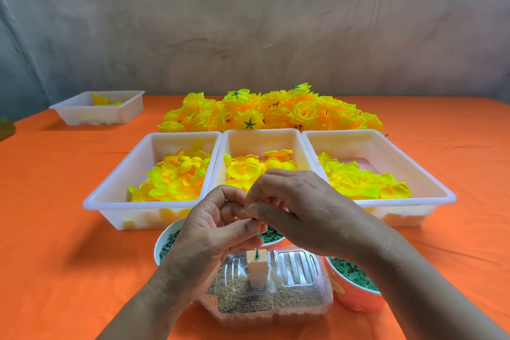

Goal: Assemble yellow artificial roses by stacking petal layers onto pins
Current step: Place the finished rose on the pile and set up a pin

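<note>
Pin [254, 219], a small dark piece pinched between left hand [212, 232] and right hand [300, 210] above the wooden block [257, 268], wants lowering straight onto the block's green stub [257, 251].

Above pin [257, 253], left hand [209, 232] and right hand [300, 207] pinch small dark piece [254, 219].
</note>
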The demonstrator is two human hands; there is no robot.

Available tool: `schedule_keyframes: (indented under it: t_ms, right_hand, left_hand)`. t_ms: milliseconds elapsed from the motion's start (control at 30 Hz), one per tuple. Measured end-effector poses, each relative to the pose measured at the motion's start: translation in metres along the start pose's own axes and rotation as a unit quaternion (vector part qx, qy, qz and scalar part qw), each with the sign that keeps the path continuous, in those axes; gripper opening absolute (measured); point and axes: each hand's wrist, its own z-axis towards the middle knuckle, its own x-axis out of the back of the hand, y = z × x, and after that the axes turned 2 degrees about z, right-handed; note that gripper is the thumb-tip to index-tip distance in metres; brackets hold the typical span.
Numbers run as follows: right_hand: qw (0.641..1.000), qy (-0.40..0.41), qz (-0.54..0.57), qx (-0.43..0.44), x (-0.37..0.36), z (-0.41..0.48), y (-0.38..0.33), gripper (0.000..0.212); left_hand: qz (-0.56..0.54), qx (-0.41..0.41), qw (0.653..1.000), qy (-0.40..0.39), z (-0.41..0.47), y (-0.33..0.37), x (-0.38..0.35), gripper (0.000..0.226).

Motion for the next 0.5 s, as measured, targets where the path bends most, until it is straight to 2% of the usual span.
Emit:
schedule_keyframes:
  t_ms: [200, 367, 500]
  right_hand:
    - [0.999, -0.027, 0.009, -0.015, -0.006, -0.004, 0.007, 0.009]
    - [0.998, -0.013, 0.053, -0.019, -0.007, -0.007, 0.014, 0.008]
    - [0.993, -0.022, 0.118, -0.025, -0.009, -0.008, 0.016, 0.006]
  left_hand:
    - [0.063, 0.01, 0.998, -0.028, -0.004, -0.003, 0.005, 0.029]
    - [0.098, 0.001, 0.995, 0.03, 0.001, -0.005, 0.017, 0.02]
    - [0.112, -0.001, 0.993, 0.041, 0.004, -0.005, 0.021, 0.019]
